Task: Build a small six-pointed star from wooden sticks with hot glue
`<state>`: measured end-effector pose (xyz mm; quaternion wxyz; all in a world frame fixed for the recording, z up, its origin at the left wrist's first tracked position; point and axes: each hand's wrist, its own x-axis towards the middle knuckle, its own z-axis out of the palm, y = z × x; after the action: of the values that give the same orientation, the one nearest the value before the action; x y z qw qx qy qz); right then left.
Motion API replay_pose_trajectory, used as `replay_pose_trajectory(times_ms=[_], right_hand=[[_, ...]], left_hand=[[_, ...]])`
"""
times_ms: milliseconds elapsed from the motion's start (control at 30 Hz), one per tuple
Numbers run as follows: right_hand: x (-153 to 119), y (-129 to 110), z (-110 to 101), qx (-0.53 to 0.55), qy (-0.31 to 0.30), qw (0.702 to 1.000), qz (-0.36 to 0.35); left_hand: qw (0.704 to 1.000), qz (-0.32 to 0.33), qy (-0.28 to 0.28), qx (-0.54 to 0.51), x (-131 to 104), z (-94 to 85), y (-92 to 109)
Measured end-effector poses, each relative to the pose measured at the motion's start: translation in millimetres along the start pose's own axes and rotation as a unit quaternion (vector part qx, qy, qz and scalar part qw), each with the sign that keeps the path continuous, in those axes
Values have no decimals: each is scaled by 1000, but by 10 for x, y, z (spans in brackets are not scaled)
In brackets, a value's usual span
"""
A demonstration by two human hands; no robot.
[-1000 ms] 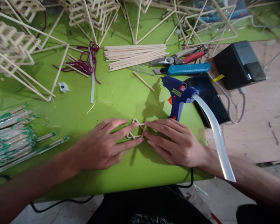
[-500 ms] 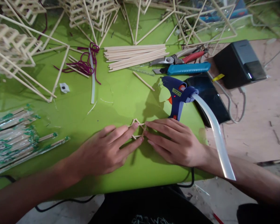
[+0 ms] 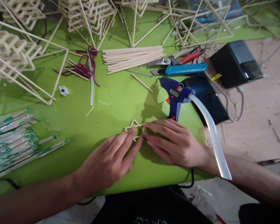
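While the small star-like stick frame [image 3: 138, 125] lies below-left of the glue gun [image 3: 175, 93], left hand [image 3: 112, 161] and right hand [image 3: 175, 141], fingertips against it, grip indeterminable, should best press lightly, evenly

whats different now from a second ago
The left hand has drawn back toward the person, baring more of the small stick star's left side; its fingers are still at the star. The right hand and glue gun stayed put.
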<state>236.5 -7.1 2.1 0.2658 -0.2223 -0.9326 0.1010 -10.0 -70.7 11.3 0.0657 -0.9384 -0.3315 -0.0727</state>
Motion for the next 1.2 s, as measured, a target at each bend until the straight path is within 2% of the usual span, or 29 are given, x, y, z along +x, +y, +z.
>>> replay_pose_trajectory(times_ms=[300,467,967,1200], right_hand=[[-17,8,4,-1,-4,1000,6],[-41,8,-7,1,-18,1000,18],[-1,21,-10,0,6,1000,11],[8,11,-22,4,-9,1000,11]], left_hand=[[999,-16,-8,-39,21,6,-1],[997,-26,13,-78,9,46,-41],[995,-22,15,-101,11,74,-99],[989,-24,10,-144,11,74,-154]])
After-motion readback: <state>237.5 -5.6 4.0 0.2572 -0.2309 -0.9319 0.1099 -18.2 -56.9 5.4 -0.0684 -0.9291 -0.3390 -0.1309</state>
